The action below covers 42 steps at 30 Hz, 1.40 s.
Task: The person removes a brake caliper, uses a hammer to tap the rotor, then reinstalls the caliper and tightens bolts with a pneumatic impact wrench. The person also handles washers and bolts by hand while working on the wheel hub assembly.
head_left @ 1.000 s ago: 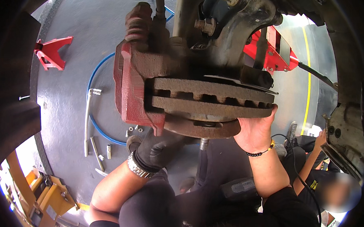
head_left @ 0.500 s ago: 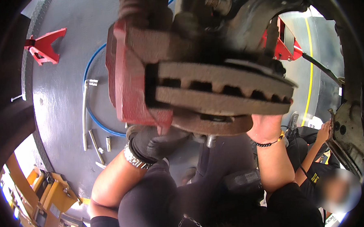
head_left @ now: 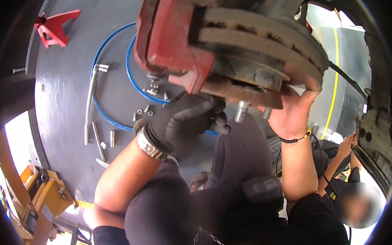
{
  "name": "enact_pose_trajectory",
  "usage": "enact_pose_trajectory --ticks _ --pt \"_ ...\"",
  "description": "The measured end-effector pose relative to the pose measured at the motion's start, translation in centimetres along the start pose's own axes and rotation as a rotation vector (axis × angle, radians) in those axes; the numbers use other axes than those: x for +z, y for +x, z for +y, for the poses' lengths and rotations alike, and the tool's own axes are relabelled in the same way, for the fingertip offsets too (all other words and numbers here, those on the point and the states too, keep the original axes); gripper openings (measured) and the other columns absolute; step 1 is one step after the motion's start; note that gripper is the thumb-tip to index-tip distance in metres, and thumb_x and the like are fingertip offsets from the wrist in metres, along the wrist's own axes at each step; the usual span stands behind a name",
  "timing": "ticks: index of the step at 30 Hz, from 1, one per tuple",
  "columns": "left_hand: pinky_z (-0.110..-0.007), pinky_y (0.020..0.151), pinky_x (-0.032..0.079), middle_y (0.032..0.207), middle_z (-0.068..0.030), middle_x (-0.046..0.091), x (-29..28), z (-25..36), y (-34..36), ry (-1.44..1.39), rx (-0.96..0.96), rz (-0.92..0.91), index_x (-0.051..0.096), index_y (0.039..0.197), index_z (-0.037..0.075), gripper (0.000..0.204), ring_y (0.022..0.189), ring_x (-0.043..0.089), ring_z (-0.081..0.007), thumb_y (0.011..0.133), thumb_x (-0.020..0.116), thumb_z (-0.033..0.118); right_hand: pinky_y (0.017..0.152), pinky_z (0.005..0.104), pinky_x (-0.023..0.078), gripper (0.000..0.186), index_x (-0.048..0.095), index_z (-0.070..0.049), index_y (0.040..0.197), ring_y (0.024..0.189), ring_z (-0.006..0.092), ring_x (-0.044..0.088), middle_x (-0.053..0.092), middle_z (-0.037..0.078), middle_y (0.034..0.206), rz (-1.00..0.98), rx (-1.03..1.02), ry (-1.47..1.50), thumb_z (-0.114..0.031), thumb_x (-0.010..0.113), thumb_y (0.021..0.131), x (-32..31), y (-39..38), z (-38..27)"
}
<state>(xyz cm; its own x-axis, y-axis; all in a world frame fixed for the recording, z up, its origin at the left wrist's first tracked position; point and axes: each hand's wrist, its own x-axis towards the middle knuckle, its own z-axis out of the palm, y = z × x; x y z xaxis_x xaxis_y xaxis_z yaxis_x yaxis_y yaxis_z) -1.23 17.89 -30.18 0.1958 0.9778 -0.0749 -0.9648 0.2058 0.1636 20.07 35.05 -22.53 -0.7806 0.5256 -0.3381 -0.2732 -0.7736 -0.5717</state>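
A rusty brake disc (head_left: 258,38) on a hub with threaded studs (head_left: 241,111) hangs above my legs, with a red caliper (head_left: 170,36) around its left side. My left hand (head_left: 182,118), in a black glove, is just below the caliper at the hub's lower edge, fingers curled; whatever they grip is hidden. My right hand (head_left: 292,114), bare, grips the disc's right edge from below, its fingertips partly hidden behind it.
A red jack stand (head_left: 56,30), blue hose (head_left: 103,107), long bar (head_left: 90,109), socket (head_left: 112,138) and several small bolts lie on the grey floor. A yellow tool cart (head_left: 46,194) stands lower left. A co-worker (head_left: 339,190) works beside the dark bodywork (head_left: 372,145) at right.
The brake assembly has swung and tilted, its right end lower and its caliper higher. Both my hands have moved upward in view with it, uncovering more hose and hardware on the floor.
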Motion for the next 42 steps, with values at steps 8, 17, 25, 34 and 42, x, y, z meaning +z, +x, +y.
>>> enact_pose_trajectory --ticks 8,17,25,34,42 --pt "-0.039 0.086 0.054 0.106 -0.0158 0.070 -5.2 1.3 -5.4 1.326 -0.442 0.256 0.062 0.126 0.003 0.051 0.100 0.069 -0.0279 0.089 0.076 0.034 0.106 0.0486 0.046 0.099 0.043 -0.003 0.149 0.123 0.0294 0.058 0.054 0.016 0.143 0.075 0.500 -0.913 -0.068 0.072 0.081 -6.5 -1.9 1.7" --pt "-0.048 0.084 0.053 0.105 -0.0183 0.068 -15.6 -4.1 -13.1 1.909 -0.063 1.246 0.068 0.106 0.009 0.025 0.101 0.065 -0.0384 0.092 0.063 0.029 0.096 0.0433 0.052 0.051 0.062 -0.001 0.123 0.112 0.0351 0.065 0.063 0.020 0.121 -0.475 0.800 -2.007 -0.039 0.072 0.090 -8.1 -0.3 16.2" --pt "-0.049 0.091 0.053 0.109 -0.0167 0.068 -18.9 -1.6 -8.9 2.068 -0.425 1.197 0.071 0.111 0.013 0.031 0.106 0.065 -0.0355 0.090 0.067 0.036 0.094 0.0473 0.052 0.039 0.063 -0.004 0.117 0.109 0.0372 0.065 0.064 0.019 0.116 -0.599 0.737 -2.068 -0.036 0.066 0.094 -6.6 1.3 20.1" --pt "-0.041 0.077 0.054 0.089 -0.0117 0.072 -17.9 -2.5 -11.6 1.508 0.122 1.341 0.070 0.097 0.005 0.024 0.084 0.069 -0.0292 0.089 0.071 0.028 0.080 0.0453 0.056 0.030 0.060 -0.006 0.123 0.095 0.0346 0.069 0.067 0.016 0.113 -0.305 -0.073 -1.969 -0.019 0.062 0.095 -9.7 5.8 28.0" --pt "-0.029 0.074 0.054 0.086 -0.0039 0.072 -12.5 -5.5 -13.6 1.158 0.255 1.180 0.068 0.101 0.002 0.018 0.079 0.066 -0.0105 0.092 0.075 0.016 0.076 0.0494 0.057 0.021 0.057 -0.003 0.107 0.086 0.0399 0.070 0.068 0.021 0.093 -0.095 -0.068 -2.102 -0.015 0.043 0.099 -10.7 9.0 31.3"
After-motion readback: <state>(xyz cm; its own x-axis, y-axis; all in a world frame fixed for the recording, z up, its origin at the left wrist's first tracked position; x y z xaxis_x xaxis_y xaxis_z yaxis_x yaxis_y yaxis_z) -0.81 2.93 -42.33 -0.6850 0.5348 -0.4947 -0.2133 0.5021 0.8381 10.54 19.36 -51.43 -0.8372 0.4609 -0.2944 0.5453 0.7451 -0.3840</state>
